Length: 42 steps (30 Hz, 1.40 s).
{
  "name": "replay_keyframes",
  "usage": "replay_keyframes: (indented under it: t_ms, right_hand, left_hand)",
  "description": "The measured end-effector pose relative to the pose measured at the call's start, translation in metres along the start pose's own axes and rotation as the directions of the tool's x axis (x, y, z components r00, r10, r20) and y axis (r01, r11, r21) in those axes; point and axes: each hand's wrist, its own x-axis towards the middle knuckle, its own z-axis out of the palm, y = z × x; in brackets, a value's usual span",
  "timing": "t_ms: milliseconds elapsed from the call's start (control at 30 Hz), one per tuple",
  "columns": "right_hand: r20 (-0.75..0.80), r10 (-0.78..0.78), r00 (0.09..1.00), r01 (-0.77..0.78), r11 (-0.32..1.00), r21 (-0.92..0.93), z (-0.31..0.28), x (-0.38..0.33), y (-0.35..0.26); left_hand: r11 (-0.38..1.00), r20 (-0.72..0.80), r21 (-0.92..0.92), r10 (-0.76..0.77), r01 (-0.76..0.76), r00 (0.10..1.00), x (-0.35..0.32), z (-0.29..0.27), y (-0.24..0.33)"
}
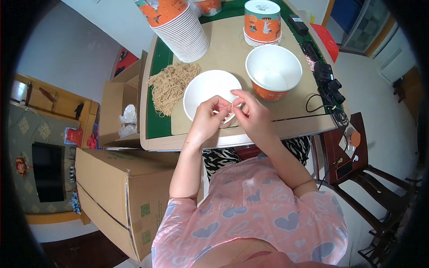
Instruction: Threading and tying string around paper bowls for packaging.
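Observation:
My left hand (207, 119) and my right hand (254, 117) meet over the near rim of a white-lined paper bucket (206, 85). Fingertips of both are pinched together on a short bit of thin tan string (231, 106); its ends are hidden by the fingers. Left of that bucket lies a tangled heap of tan string (173, 85). Another paper bucket (273, 67), orange outside and white inside, stands upright to the right of my hands.
A tall leaning stack of nested buckets (181, 38) stands far left, a shorter upside-down stack (262, 24) far right. Power adapters and cables (325, 73) line the table's right edge. Cardboard boxes (107, 178) stand left, a wooden chair (353, 165) right.

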Motion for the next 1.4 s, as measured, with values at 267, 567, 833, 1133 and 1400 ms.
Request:
replay_keyframes:
  t_ms: [267, 567, 833, 1133, 1400]
  right_hand:
    - [-0.002, -0.192, 0.981, 0.188, 0.963, -0.192, 0.006, 0.006, 0.007]
    - [0.001, -0.055, 0.999, 0.055, 0.998, -0.028, 0.004, 0.004, 0.009]
    - [0.001, -0.048, 0.999, 0.047, 0.996, 0.073, 0.007, 0.003, 0.018]
    - [0.000, 0.064, 0.998, -0.064, 0.989, 0.133, -0.003, 0.008, 0.022]
    - [-0.041, -0.266, 0.963, 0.261, 0.960, -0.104, 0.006, 0.000, 0.017]
  left_hand:
    - [0.982, -0.027, 0.181, 0.053, -0.047, 0.998, 0.006, -0.005, -0.012]
    - [0.819, 0.335, -0.361, -0.332, 0.445, 0.882, 0.032, -0.023, -0.005]
    - [0.654, 0.319, -0.594, -0.343, 0.468, 0.884, 0.033, -0.024, -0.013]
    - [0.847, 0.322, -0.093, -0.472, 0.524, 0.821, 0.044, -0.026, 0.005]
    - [0.783, 0.405, 0.024, -0.576, 0.621, 0.711, 0.054, -0.023, 0.001]
